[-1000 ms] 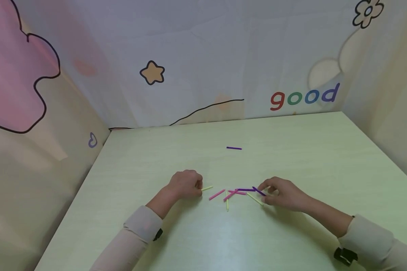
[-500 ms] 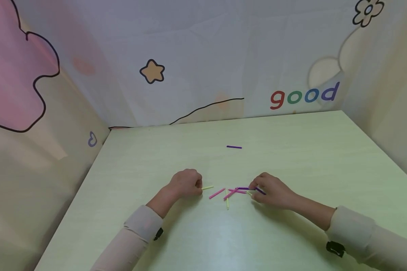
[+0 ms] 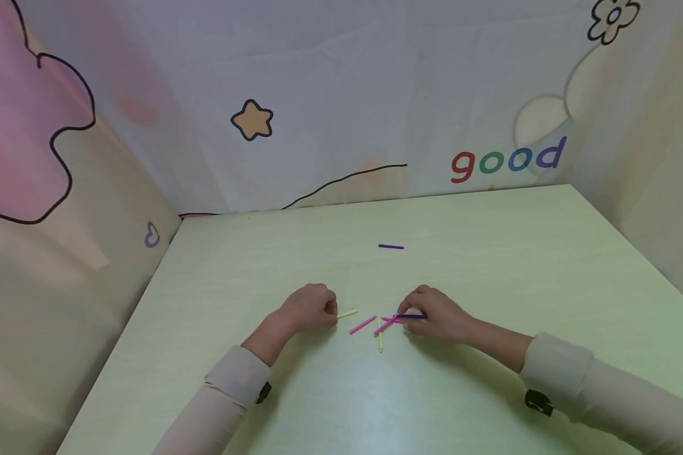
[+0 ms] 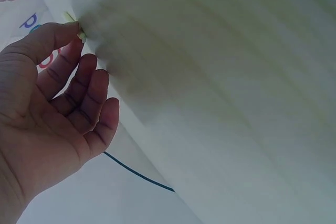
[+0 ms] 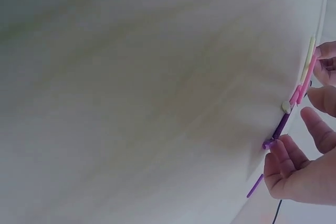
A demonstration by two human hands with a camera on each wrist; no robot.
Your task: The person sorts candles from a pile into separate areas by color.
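My left hand (image 3: 312, 308) pinches one end of a pale yellow stick (image 3: 347, 313) between thumb and forefinger, low at the tabletop. To its right lies a loose pink stick (image 3: 362, 325). Farther right, another pink stick (image 3: 384, 326) crosses over a pile with a yellow stick (image 3: 381, 343) under it. My right hand (image 3: 441, 319) reaches over the pile's right end, thumb and forefinger apart on either side of a purple stick (image 3: 412, 315). In the right wrist view, fingertips touch the near end of the purple sticks (image 5: 281, 125); a yellow end (image 5: 286, 107) shows beside them.
One purple stick (image 3: 391, 246) lies alone farther back on the pale green table (image 3: 250, 265). Printed cloth walls (image 3: 341, 114) stand along the back and both sides of the table.
My right hand has slid left over the pile; the slanted purple stick and the right-hand yellow stick are now hidden or bunched at its fingers. The left hand has stayed put with its stick.
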